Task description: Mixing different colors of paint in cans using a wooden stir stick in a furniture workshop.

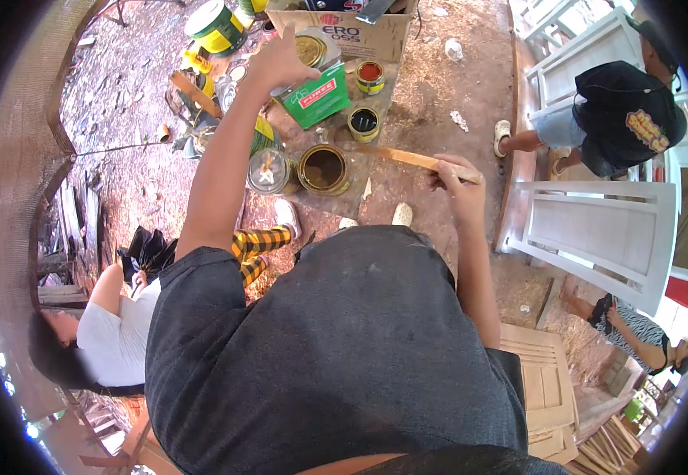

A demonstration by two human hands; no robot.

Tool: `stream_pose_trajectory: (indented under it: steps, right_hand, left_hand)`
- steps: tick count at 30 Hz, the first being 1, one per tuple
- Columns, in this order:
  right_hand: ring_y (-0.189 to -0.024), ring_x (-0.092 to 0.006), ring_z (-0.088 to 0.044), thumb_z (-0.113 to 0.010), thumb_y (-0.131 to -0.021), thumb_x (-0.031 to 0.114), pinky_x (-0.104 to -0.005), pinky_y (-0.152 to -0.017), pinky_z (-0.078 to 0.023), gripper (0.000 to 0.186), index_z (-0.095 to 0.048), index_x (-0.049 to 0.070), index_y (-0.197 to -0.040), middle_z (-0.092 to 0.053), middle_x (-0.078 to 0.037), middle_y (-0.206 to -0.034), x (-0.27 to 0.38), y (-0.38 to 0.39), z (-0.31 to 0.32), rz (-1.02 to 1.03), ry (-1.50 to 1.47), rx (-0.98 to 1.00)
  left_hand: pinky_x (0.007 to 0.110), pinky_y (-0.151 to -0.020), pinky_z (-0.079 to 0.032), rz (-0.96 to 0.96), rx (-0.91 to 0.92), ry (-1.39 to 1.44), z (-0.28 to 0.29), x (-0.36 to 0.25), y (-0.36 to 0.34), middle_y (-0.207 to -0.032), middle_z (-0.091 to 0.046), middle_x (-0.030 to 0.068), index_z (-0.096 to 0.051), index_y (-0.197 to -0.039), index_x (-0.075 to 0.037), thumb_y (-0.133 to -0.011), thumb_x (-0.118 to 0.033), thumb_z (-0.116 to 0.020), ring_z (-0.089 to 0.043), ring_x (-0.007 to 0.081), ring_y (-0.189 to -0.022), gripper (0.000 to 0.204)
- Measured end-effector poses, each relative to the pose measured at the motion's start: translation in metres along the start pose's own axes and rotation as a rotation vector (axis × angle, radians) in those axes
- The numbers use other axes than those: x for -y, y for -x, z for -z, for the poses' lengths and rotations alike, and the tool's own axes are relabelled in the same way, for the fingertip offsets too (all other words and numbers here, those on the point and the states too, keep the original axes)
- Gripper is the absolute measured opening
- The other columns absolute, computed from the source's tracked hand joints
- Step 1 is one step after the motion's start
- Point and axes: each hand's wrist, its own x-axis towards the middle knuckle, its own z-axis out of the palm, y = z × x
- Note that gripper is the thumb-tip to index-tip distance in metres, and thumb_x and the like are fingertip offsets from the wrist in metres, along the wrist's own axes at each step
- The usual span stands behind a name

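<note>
My left hand (281, 67) reaches forward and spans the side of a rectangular tin with a green label (318, 98) and a round gold cap (310, 50). Its thumb lies along the near top edge, its fingers toward the back. In my right hand (459, 180) is a flat wooden stick (406, 157), pointing left toward the cans. An open can of brown liquid (324, 168) stands between my arms, beside a clear jar (269, 172). Just beyond are an open can of black paint (364, 123) and a small can of red-brown paint (371, 77).
A cardboard box (344, 33) stands at the far edge of the work surface, with a green-and-yellow bucket (216, 28) left of it. White panel doors (597, 237) lean at right. One person (118, 340) is at left; others (625, 119) are at right.
</note>
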Motion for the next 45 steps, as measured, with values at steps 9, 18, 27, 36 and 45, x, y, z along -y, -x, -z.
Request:
stream_pose_trajectory:
  steps: [9,18,27,36,45]
  right_hand:
    - [-0.069,-0.0117,-0.066,-0.065,-0.093,0.011,-0.0261,-0.064,-0.054,0.020,-0.069,-0.003,-0.106,-0.072,-0.008,-0.084,0.006,0.017,-0.011,-0.096,0.106,0.107]
    - [-0.067,-0.0113,-0.066,-0.067,-0.090,0.012,-0.0265,-0.062,-0.054,0.019,-0.070,-0.004,-0.098,-0.072,-0.008,-0.080,0.010,0.026,-0.012,-0.090,0.000,0.110]
    - [-0.062,-0.0114,-0.065,-0.066,-0.090,0.012,-0.0254,-0.056,-0.052,0.017,-0.072,-0.003,-0.093,-0.072,-0.007,-0.077,0.042,0.017,0.004,-0.081,-0.043,0.043]
    - [-0.069,-0.0104,-0.066,-0.069,-0.091,0.013,-0.0247,-0.062,-0.053,0.020,-0.072,-0.003,-0.103,-0.073,-0.009,-0.084,0.040,-0.004,0.009,0.052,0.158,0.030]
    - [-0.073,-0.0115,-0.065,-0.070,-0.091,0.014,-0.0257,-0.065,-0.052,0.021,-0.071,-0.004,-0.102,-0.071,-0.008,-0.085,0.041,-0.032,0.011,-0.092,0.280,0.158]
  left_hand:
    - [0.045,-0.094,-0.052,-0.006,-0.099,0.094,-0.013,0.022,-0.001,-0.124,-0.062,0.0277,-0.038,-0.140,0.007,-0.056,-0.054,-0.085,-0.063,0.0385,-0.112,0.114]
    - [0.046,-0.102,-0.044,0.029,-0.049,0.139,0.002,-0.009,0.009,-0.130,-0.056,0.0306,-0.039,-0.140,0.004,-0.064,-0.041,-0.087,-0.055,0.0449,-0.120,0.101]
    - [0.044,-0.101,-0.044,-0.098,-0.553,0.226,0.002,-0.015,0.067,-0.129,-0.056,0.0256,-0.051,-0.131,0.004,-0.085,-0.035,-0.075,-0.056,0.0390,-0.117,0.065]
    - [0.039,-0.084,-0.050,-0.003,-0.547,0.496,0.002,-0.021,0.184,-0.102,-0.066,0.0147,-0.063,-0.110,-0.001,-0.090,-0.010,-0.065,-0.063,0.0286,-0.093,0.022]
    - [0.037,-0.082,-0.053,0.245,-0.473,0.586,-0.040,-0.013,0.279,-0.094,-0.068,0.0170,-0.067,-0.101,0.000,-0.088,0.000,-0.060,-0.067,0.0342,-0.090,0.015]
